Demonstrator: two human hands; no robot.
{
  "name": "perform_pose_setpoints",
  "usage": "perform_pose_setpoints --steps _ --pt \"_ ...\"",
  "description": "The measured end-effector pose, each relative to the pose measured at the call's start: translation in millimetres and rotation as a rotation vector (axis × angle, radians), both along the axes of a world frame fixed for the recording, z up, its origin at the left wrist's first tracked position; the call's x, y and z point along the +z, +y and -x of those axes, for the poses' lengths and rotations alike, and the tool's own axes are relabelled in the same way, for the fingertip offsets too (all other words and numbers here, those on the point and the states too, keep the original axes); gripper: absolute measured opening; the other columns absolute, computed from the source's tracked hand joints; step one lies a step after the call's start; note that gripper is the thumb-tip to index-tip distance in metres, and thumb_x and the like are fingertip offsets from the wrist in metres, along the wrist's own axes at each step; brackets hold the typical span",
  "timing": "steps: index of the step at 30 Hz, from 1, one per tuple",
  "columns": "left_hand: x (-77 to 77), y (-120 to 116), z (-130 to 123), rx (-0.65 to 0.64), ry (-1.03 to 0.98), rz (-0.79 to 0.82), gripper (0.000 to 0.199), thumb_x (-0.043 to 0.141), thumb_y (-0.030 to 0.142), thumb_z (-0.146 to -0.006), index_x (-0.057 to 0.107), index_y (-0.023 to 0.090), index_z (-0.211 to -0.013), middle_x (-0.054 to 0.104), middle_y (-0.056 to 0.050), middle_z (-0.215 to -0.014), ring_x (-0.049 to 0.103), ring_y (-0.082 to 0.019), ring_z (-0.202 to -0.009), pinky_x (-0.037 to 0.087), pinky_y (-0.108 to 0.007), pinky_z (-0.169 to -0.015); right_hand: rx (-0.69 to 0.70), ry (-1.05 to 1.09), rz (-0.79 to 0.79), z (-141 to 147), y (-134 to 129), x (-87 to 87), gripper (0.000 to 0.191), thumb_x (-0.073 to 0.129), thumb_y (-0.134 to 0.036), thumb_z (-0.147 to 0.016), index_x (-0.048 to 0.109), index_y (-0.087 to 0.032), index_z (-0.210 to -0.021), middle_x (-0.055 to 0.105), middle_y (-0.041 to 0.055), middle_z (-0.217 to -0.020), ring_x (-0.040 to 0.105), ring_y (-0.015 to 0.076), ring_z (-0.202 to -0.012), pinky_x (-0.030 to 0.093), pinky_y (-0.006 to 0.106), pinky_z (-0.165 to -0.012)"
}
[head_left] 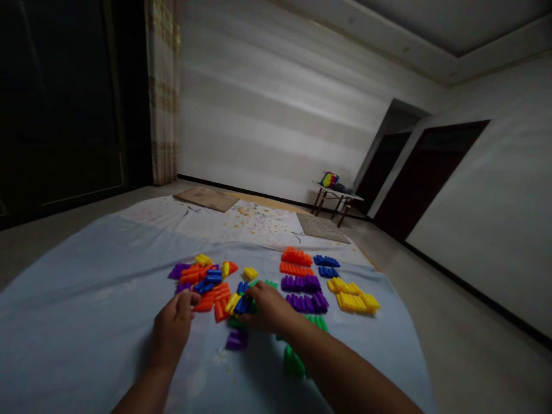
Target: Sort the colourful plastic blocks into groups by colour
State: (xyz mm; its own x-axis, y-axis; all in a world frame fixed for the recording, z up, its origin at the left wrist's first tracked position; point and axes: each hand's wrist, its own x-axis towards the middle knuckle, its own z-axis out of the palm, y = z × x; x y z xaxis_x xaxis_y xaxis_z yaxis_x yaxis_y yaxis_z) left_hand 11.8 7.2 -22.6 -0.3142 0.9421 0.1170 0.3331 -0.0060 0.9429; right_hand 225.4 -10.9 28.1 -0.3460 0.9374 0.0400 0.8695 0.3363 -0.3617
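Note:
A mixed pile of ribbed plastic building blocks (207, 284) in orange, blue, yellow and purple lies on the cloth. At its near left edge is my left hand (173, 325), fingers curled and pressed together; whatever they may hold is hidden. My right hand (272, 309) reaches over the pile's right side, thumb and fingers closed around a blue block (242, 306). Close beside that block is a yellow block (232, 303). Just below lies a purple block (237, 339). Green blocks (294, 362) show partly under my right forearm.
Sorted rows stand at the right: orange blocks (296, 256), purple blocks (302, 283), blue blocks (326, 261) and yellow blocks (356, 299). Two flat boards, a brown board (207, 198) and a grey board (322, 226), lie at the far edge. A small table (338, 192) stands behind.

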Motion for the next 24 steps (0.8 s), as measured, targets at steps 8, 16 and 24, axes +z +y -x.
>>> perform_pose_setpoints --steps 8,16,24 --pt "0.2 6.1 4.0 0.004 0.027 0.063 0.039 0.036 0.050 -0.073 0.060 0.020 -0.076 0.060 -0.001 -0.061 0.056 -0.019 -0.059 0.046 -0.029 -0.055 0.036 0.089 0.062 -3.6 -11.1 7.3 0.052 0.070 -0.040 -0.065 0.059 -0.023 -0.112 0.057 0.0084 -0.109 0.052 0.0260 -0.102 0.041 0.036 -0.087" --pt "-1.5 9.2 5.3 0.008 0.043 0.102 0.042 0.034 0.052 -0.071 0.060 0.020 -0.078 0.057 -0.001 -0.057 0.056 -0.020 -0.061 0.046 -0.029 -0.056 -0.079 0.346 -0.084 -69.3 -7.1 19.7 0.044 0.067 -0.024 -0.068 0.059 -0.021 -0.111 0.058 0.0037 -0.100 0.057 0.0143 -0.084 0.046 0.026 -0.076" --pt "-2.2 11.1 5.4 0.048 0.017 0.146 0.043 0.035 0.055 -0.067 0.061 0.021 -0.075 0.059 -0.001 -0.057 0.057 -0.020 -0.060 0.047 -0.030 -0.058 -0.560 0.032 -0.190 -214.2 42.3 18.3 0.051 0.059 -0.012 -0.068 0.055 -0.014 -0.119 0.057 0.0075 -0.106 0.057 0.0156 -0.089 0.044 0.026 -0.079"
